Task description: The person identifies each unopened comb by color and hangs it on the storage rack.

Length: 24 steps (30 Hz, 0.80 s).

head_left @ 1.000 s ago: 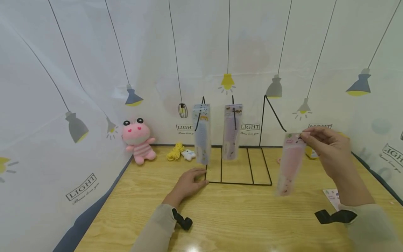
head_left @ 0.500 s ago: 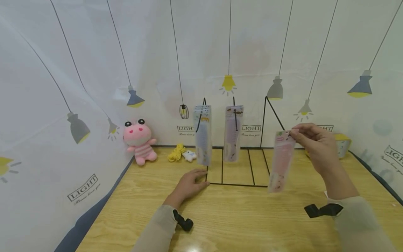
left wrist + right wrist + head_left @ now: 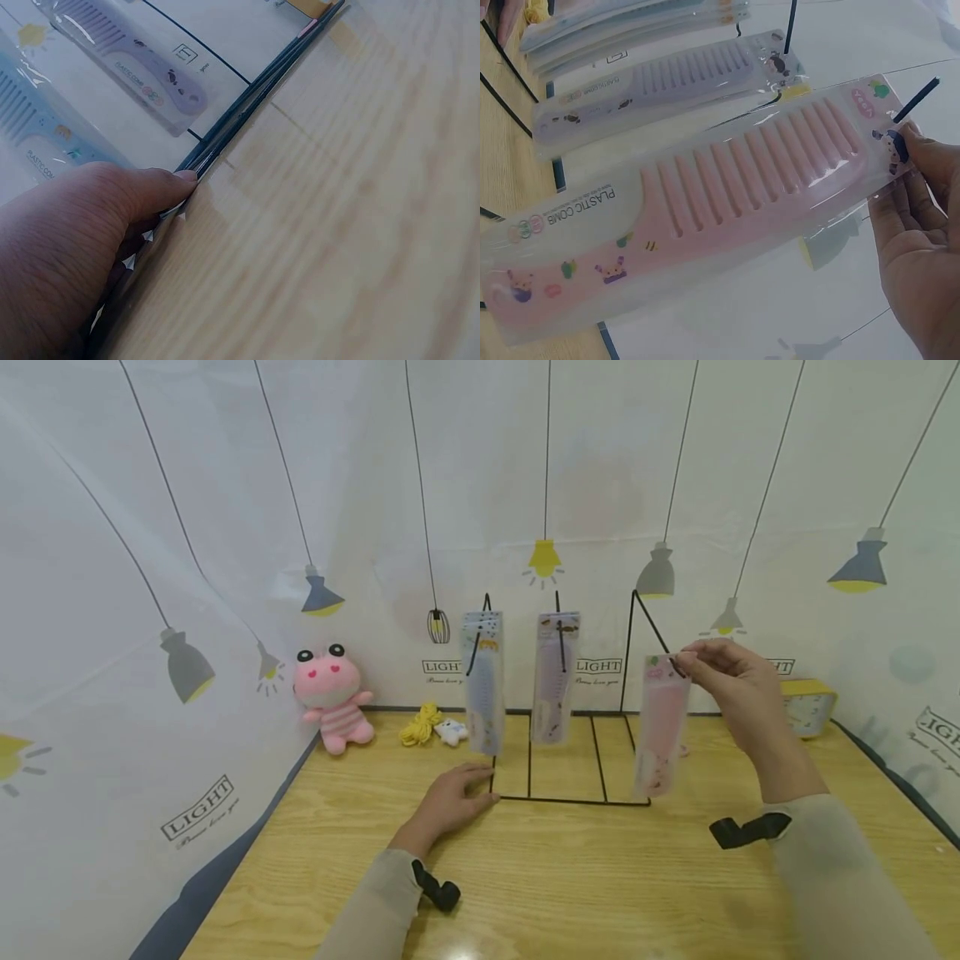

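Observation:
My right hand [image 3: 731,685] pinches the top corner of a packaged pink comb [image 3: 662,727] between thumb and fingers. The comb hangs at the black wire rack's [image 3: 573,802] right hook; in the right wrist view the hook's tip [image 3: 919,99] sticks out through the package top beside my thumb. My left hand [image 3: 450,797] rests at the rack's front left corner, its thumb touching the frame in the left wrist view. Several packaged blue combs [image 3: 482,693] hang from the left hook. Packaged purple combs [image 3: 552,693] hang from the middle one; how many is unclear.
A pink plush toy [image 3: 335,697] sits at the back left of the wooden table [image 3: 570,877]. Yellow yarn [image 3: 422,724] and a small white figure [image 3: 452,731] lie beside the rack. Behind my right hand stands a yellow clock [image 3: 813,706]. A lamp-printed sheet [image 3: 600,460] forms the backdrop.
My right hand has moved left and slightly up with the pink comb, bringing its package top from the hook's tip onto the hook. The left hand stays at the rack's corner.

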Available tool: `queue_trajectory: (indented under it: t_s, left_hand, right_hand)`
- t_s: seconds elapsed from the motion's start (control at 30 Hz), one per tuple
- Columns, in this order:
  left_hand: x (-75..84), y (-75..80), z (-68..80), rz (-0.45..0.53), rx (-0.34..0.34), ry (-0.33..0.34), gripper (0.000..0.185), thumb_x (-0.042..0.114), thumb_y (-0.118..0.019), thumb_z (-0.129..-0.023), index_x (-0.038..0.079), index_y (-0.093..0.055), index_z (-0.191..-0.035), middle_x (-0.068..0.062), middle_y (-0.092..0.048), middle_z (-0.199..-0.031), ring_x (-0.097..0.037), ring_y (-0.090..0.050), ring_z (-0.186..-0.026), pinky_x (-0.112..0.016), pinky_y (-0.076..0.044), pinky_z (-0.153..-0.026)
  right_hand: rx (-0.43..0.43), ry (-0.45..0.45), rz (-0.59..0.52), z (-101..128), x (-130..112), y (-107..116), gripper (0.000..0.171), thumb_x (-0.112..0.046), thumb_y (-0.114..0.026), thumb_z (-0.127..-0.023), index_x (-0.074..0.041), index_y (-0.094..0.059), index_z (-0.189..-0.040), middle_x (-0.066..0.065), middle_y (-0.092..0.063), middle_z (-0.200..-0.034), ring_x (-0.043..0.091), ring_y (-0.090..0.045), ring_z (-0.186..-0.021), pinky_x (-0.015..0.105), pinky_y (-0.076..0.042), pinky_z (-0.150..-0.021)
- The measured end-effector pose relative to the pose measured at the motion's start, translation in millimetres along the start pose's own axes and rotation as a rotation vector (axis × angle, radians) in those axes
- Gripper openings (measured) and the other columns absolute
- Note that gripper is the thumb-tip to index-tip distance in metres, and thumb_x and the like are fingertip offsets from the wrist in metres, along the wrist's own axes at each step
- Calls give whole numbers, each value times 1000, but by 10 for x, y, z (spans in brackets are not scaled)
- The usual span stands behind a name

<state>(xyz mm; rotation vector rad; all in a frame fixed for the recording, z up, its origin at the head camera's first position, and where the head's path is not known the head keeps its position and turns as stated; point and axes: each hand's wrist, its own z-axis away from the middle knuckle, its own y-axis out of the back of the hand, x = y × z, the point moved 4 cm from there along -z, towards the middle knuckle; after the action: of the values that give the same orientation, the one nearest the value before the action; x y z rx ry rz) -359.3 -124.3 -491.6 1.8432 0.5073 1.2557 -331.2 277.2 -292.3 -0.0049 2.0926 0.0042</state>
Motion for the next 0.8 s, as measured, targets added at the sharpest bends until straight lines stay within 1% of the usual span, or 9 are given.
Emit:
queue_trajectory:
  t_s: [0.1,0.3,0.37,0.53,0.7,0.8]
  left_hand:
    - [10,2,3,9,-5,4,55,48,-64,-97,24,-56,-146,2,-49,-151,-28,-40,-142,-53,-33,-116]
    - [7,11,8,19,-8,12,55,47,-64,-97,23,-56,-146,2,-48,-152,-28,-39,-143,-53,-33,-116]
    - [0,13,7,21,-6,15,55,48,-64,-97,24,-56,-146,2,-48,-151,-28,-39,-143,-53,-33,-116]
    - [-5,12,3,15,0,9,55,48,-65,-96,23,-57,-145,3,-49,-151,-28,-40,-143,-53,-33,-116]
    - [1,9,9,6,5,-2,55,47,-64,-97,22,-57,-145,3,-50,-150,-27,-41,-142,-52,-34,-115]
    - [4,8,15,4,3,0,55,48,-64,-97,22,-57,-145,3,-49,-150,-27,-41,-142,-52,-34,-115]
  right_hand:
    - [15,-18,24,-80,43,5,30,-15,-73,-94,4,-65,-115,0,-71,-103,11,-65,-99,16,-53,-85]
    - [54,-51,206,-293,132,3,39,-31,-72,-94,-3,-66,-120,-5,-72,-106,10,-65,-100,15,-52,-82]
    - [59,-59,222,-367,160,-4,40,-32,-72,-94,-3,-66,-121,-6,-72,-106,9,-65,-101,15,-52,-83]
    - [68,-47,192,-531,230,-19,38,-28,-72,-94,0,-65,-119,-8,-73,-101,7,-67,-98,14,-51,-85]
    - [73,-59,233,-644,269,-39,41,-34,-70,-95,-3,-64,-121,-9,-71,-103,7,-66,-98,15,-51,-86]
    - [80,-67,263,-704,283,-50,42,-36,-69,-95,-4,-64,-123,-10,-70,-104,5,-65,-99,18,-50,-90]
